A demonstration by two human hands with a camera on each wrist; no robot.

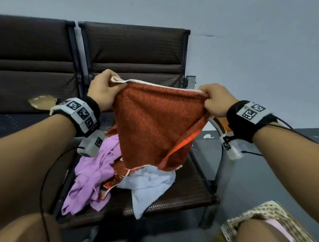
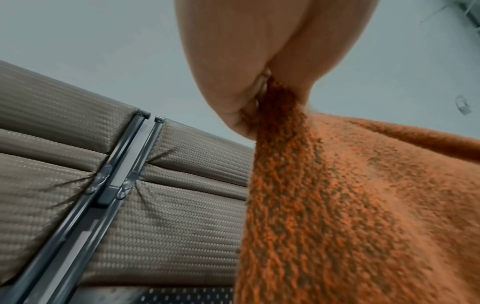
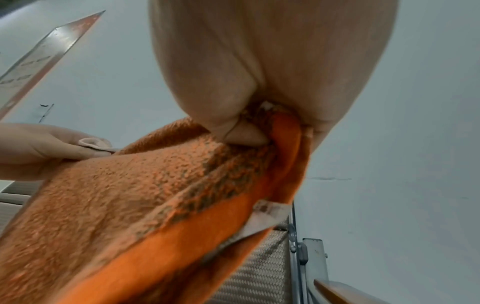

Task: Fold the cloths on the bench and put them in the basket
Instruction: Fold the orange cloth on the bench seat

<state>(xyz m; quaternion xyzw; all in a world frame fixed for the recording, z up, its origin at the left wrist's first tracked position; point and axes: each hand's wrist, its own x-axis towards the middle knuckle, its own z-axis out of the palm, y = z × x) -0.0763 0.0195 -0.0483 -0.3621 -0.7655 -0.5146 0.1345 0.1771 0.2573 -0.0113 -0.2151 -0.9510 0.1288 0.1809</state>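
An orange terry cloth point(image 1: 155, 124) hangs in the air above the bench seat point(image 1: 188, 191), stretched by its white-hemmed top edge. My left hand point(image 1: 103, 89) pinches the top left corner and my right hand point(image 1: 215, 99) pinches the top right corner. The wrist views show the orange cloth point(image 2: 350, 205) point(image 3: 142, 195) gripped between curled fingers. Under it on the seat lie a crumpled purple cloth point(image 1: 92, 174), a light blue cloth point(image 1: 148, 186) and a patterned orange piece point(image 1: 116, 179). A woven basket point(image 1: 260, 213) stands at the lower right with a pink cloth point(image 1: 278, 228) in it, partly hidden by my knee.
The bench has dark woven backrests point(image 1: 132, 52) against a pale wall. A second seat lies to the left, with a torn patch point(image 1: 42, 101). A metal armrest with a wooden top point(image 1: 220, 127) bounds the seat on the right. Grey floor stretches to the right.
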